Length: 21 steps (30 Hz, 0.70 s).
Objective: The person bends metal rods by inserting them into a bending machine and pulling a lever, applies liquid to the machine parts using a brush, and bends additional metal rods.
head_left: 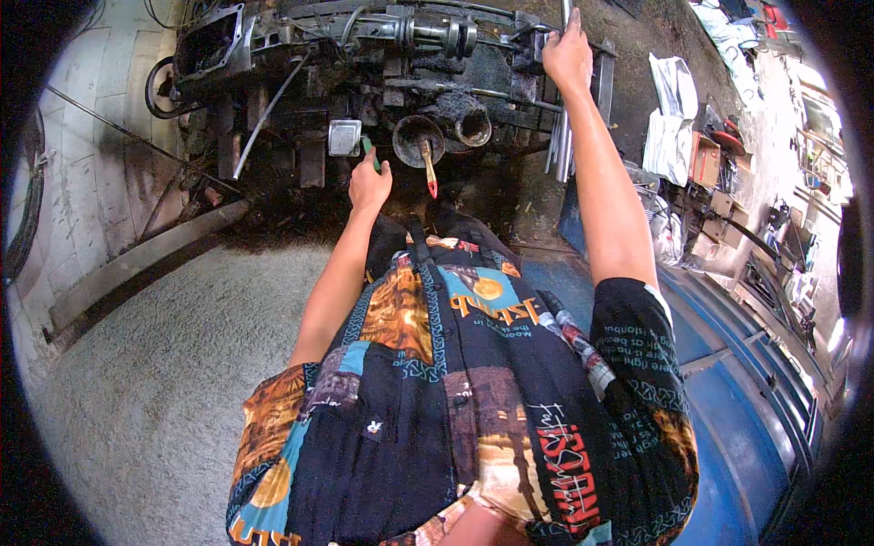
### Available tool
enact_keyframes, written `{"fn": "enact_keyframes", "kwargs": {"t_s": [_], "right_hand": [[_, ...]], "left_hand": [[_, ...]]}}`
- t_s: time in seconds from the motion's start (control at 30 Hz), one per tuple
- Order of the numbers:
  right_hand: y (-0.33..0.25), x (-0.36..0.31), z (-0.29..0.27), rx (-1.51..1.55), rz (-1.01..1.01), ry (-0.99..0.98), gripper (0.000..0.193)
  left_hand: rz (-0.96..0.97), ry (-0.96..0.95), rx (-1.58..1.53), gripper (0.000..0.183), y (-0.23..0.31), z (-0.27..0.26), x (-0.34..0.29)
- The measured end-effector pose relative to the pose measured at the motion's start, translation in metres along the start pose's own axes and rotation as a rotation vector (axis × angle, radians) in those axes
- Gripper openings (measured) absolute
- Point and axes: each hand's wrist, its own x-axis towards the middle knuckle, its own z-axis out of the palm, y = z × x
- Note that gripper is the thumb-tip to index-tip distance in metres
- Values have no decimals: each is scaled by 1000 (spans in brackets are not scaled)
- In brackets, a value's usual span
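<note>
My left hand point(369, 188) is closed around a small green piece point(370, 151), whose kind I cannot make out. It is held beside a pale square metal box point(345, 137) at the near side of a dark, grimy machine point(437, 41). Farther off to the right, my right hand point(569, 62) is closed on an upright metal rod point(565, 11) at the machine's right end. Between my hands, a paintbrush point(429, 164) with a red-tipped handle leans out of a round metal cup point(418, 136). A second round opening point(472, 126) sits to the cup's right.
A thin rod point(270, 118) slants down from the machine's left part. A pale wall point(82, 182) stands on the left. Blue metal panels point(728, 409) lie to the right, with a white sheet point(671, 109) and cardboard boxes point(706, 162) beyond.
</note>
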Motion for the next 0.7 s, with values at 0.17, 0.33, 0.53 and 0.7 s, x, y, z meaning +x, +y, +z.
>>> {"fn": "enact_keyframes", "kwargs": {"t_s": [0.17, 0.33, 0.53, 0.7], "right_hand": [[-5, -3, 1, -39, -10, 58, 67], [-3, -1, 0, 14, 2, 39, 68], [-5, -2, 0, 5, -3, 42, 68], [-6, -3, 2, -20, -12, 71, 68]], "left_hand": [[-14, -6, 14, 52, 2, -1, 0], [-31, -11, 18, 52, 4, -3, -1], [-10, -2, 15, 52, 3, -2, -1], [-20, -11, 10, 52, 4, -4, -1]]}}
